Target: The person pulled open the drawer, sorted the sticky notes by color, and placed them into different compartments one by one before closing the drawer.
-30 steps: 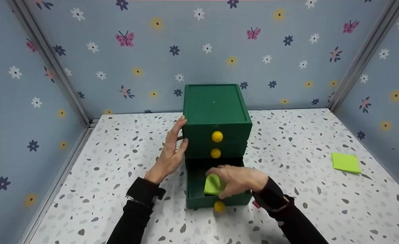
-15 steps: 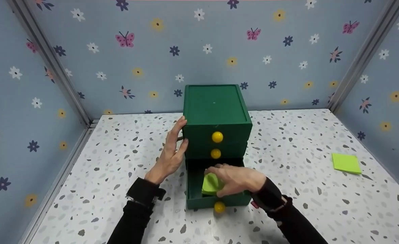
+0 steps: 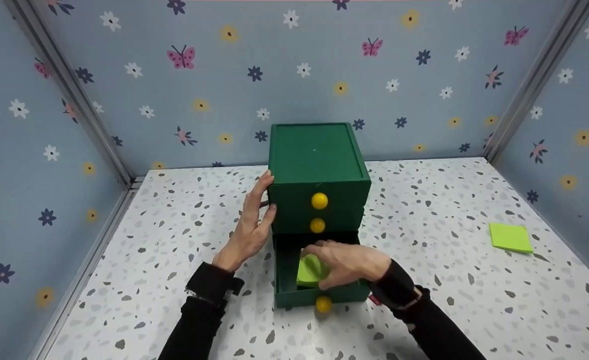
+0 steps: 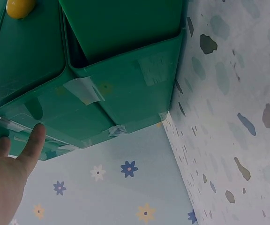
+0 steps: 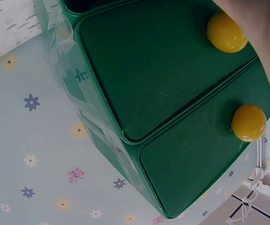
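Note:
A green unit of stacked drawers (image 3: pixel 319 150) with round yellow knobs (image 3: pixel 319 201) stands mid-table. Its bottom drawer (image 3: pixel 299 300) is pulled out; the two above are closed. Inside that drawer my right hand (image 3: pixel 352 262) grips a lime-green pad of sticky notes (image 3: pixel 310 271), its thumb at the near edge and the fingers over the far side. The hand covers the pad's right part. My left hand (image 3: pixel 247 232) rests against the unit's left side with extended fingers. In the left wrist view, fingers (image 4: pixel 34 145) of this hand touch the taped green side (image 4: pixel 139 89).
Another lime-green sticky pad (image 3: pixel 510 237) lies on the speckled table (image 3: pixel 434 210) at the right. A small red piece (image 3: pixel 375 299) shows beside the drawer's right front corner, partly hidden by the right wrist. Flowered walls (image 3: pixel 314 60) enclose the back and both sides.
The right hand and the sticky pad have shifted slightly left inside the drawer. The left hand has kept its place on the unit.

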Action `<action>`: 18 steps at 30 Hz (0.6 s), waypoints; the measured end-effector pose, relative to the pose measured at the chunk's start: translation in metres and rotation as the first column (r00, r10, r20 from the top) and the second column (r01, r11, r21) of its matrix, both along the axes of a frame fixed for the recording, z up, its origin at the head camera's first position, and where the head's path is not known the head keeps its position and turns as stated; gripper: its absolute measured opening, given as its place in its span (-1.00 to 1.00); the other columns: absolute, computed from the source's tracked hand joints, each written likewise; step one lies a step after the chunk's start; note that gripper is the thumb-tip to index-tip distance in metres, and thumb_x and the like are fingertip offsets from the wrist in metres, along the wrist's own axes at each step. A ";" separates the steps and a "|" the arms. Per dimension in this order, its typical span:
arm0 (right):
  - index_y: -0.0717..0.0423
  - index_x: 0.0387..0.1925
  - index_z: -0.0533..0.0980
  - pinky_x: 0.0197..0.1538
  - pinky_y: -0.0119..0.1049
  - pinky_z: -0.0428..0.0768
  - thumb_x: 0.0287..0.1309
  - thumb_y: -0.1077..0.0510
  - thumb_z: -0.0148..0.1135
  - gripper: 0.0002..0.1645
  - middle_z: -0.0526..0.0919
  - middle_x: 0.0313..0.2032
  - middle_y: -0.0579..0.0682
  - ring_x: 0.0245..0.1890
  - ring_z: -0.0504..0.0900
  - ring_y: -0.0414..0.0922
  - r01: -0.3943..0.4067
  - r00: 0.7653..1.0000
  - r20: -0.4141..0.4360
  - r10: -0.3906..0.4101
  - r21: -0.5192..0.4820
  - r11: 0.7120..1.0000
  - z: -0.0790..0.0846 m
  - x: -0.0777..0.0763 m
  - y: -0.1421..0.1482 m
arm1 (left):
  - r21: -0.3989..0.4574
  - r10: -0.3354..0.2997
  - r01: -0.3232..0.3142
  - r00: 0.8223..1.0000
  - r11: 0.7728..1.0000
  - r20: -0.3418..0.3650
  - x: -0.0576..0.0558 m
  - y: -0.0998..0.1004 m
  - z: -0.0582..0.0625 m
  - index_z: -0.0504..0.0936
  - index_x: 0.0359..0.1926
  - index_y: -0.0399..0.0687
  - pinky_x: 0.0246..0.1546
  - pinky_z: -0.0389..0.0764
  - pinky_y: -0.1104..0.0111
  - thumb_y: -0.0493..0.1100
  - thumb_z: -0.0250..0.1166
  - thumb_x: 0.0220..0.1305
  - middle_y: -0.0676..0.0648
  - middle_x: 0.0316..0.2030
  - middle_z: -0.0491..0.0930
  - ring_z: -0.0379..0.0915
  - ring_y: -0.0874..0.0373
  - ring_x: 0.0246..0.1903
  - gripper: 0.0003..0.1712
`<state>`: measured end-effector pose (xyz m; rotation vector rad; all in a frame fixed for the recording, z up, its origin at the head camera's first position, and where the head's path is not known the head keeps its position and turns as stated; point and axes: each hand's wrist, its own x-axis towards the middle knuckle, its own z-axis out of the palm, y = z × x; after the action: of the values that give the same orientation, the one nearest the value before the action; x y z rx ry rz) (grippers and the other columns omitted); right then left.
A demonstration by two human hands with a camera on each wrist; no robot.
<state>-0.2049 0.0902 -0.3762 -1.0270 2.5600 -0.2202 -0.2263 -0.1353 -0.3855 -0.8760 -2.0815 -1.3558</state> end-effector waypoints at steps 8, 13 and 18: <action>-0.18 0.26 0.28 -0.04 -0.21 0.51 -0.06 -0.02 0.34 -0.20 0.47 0.11 -0.04 -0.04 0.47 -0.13 0.019 1.000 0.017 -0.019 0.002 1.000 -0.002 0.001 0.000 | -0.015 0.003 -0.002 1.000 1.000 0.011 0.005 0.000 0.005 0.07 0.37 -0.37 0.22 0.31 0.08 -0.45 -0.05 0.37 -0.31 0.43 -0.03 -0.15 0.02 0.47 -0.43; -0.16 0.28 0.27 0.07 -0.15 0.50 0.02 -0.04 0.30 -0.24 0.44 0.19 -0.03 0.06 0.47 -0.10 0.016 0.999 0.037 -0.016 -0.004 1.000 -0.001 0.000 0.001 | -0.016 -0.002 0.002 1.000 1.000 0.031 0.005 0.000 0.004 0.06 0.38 -0.34 0.24 0.28 0.04 -0.43 -0.06 0.38 -0.26 0.45 -0.05 -0.18 0.05 0.47 -0.43; -0.12 0.28 0.29 0.20 -0.10 0.43 0.11 -0.04 0.25 -0.31 0.42 0.23 0.00 0.17 0.45 -0.06 0.007 0.999 0.051 -0.005 -0.033 0.999 0.002 -0.002 0.004 | -0.015 -0.005 0.006 1.000 1.000 0.025 0.004 0.000 0.005 0.06 0.38 -0.34 0.24 0.29 0.06 -0.43 -0.07 0.39 -0.27 0.45 -0.06 -0.19 0.03 0.47 -0.43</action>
<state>-0.2068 0.0944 -0.3737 -1.0131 2.5216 -0.2879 -0.2227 -0.1354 -0.3809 -0.8759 -2.1119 -1.3623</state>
